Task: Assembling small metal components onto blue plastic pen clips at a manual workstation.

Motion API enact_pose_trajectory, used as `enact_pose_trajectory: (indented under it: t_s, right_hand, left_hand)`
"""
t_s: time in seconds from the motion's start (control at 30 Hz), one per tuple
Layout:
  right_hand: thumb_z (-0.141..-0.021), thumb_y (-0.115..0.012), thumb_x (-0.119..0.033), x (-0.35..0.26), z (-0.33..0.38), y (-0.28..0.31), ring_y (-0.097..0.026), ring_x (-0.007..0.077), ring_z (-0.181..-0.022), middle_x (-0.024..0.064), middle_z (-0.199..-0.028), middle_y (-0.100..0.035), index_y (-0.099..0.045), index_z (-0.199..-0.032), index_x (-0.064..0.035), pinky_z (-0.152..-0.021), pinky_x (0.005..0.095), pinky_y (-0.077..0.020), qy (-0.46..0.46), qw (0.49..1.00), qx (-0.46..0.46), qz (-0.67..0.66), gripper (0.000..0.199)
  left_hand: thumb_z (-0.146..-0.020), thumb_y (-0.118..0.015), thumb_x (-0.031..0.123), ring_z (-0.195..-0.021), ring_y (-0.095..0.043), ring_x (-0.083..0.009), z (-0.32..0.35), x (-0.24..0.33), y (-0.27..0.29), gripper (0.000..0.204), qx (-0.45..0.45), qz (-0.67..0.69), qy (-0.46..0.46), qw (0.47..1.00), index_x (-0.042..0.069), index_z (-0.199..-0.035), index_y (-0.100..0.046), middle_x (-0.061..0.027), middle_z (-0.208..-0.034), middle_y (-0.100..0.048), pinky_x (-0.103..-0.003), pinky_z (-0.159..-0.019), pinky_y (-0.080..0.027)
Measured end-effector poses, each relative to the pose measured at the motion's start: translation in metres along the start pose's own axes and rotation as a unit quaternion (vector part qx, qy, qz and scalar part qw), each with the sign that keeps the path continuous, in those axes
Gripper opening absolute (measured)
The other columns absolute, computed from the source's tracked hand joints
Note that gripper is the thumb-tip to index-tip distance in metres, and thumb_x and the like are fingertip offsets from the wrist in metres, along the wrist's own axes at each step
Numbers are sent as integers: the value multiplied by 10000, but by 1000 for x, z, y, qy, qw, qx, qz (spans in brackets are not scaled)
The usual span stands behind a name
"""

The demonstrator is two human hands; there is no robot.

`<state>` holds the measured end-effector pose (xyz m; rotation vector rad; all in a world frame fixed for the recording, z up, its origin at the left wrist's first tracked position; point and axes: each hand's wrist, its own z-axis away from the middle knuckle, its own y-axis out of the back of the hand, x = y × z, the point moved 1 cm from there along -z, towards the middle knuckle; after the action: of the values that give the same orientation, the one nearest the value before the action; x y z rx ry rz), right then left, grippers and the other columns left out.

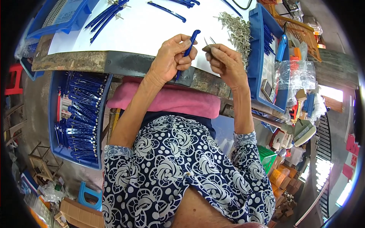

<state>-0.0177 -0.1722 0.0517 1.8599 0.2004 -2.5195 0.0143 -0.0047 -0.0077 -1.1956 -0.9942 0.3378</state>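
My left hand [175,57] is closed round a slender dark-blue plastic strip [194,38] with a hooked upper end. The strip stands tilted over the table's front edge, its lower end showing below my fingers. To its right, my right hand [227,62] pinches a small metal piece [211,40] with two thin points, rather like tweezers; my fingers hide most of it. The two hands are apart. Beyond the right hand lies a heap of small metal pins with round heads [238,32]. More blue strips lie on the white tabletop, one [167,11] by itself and several in a bunch [108,17].
A blue tray [256,57] with blue strips and a small device borders the table at right. Below the table's left front edge, a blue crate [78,157] holds many blue strips. Another blue bin [66,26] stands at far left. Pink cloth [163,97] lies across my lap.
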Motion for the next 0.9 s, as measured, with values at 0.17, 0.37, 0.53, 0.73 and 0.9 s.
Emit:
enact_pose_trajectory:
  t_s: [0.17,0.37,0.53,0.73,0.9]
  right_hand:
    - [-871,-485,-130,-2,-1,-8,-362,45,-552,76,-820,-528,-514,-1046,92,-435,166,-296,-41,992,-54,-107,284]
    - [-866,-499,-133,-2,2,-9,-394,51,-557,65,-811,-546,-509,-1079,67,-446,174,-316,-15,998,-62,-26,292]
    - [-854,-537,-159,-8,7,-7,-359,25,-471,12,-666,-538,-539,-1070,21,-399,152,-266,-40,991,-39,120,280]
    - [-828,-585,-177,-4,9,-6,-356,1,-441,-11,-581,-507,-587,-1008,15,-379,147,-233,27,982,7,188,263]
    - [-818,-598,-166,-3,9,-5,-375,7,-443,-11,-582,-515,-598,-1001,14,-383,150,-245,43,974,9,222,256]
  left_hand:
    - [-870,-468,120,-449,-312,-38,0,-1,-7,155,20,-37,6,999,5,-975,-465,-63,-678,-499,-156,-377,-243]
    - [-862,-480,105,-461,-334,-36,-1,-2,-6,154,18,-63,18,998,8,-980,-458,-67,-687,-512,-153,-384,-251]
    - [-843,-485,87,-466,-345,-42,0,-2,-7,132,-4,-83,21,996,9,-944,-450,-70,-668,-523,-163,-380,-267]
    - [-846,-485,90,-472,-361,-45,-1,-4,-8,138,-3,-109,15,994,5,-950,-454,-73,-664,-525,-165,-381,-277]
    - [-849,-485,93,-476,-367,-44,0,-4,-9,151,-2,-115,17,993,-6,-960,-456,-74,-664,-526,-165,-384,-283]
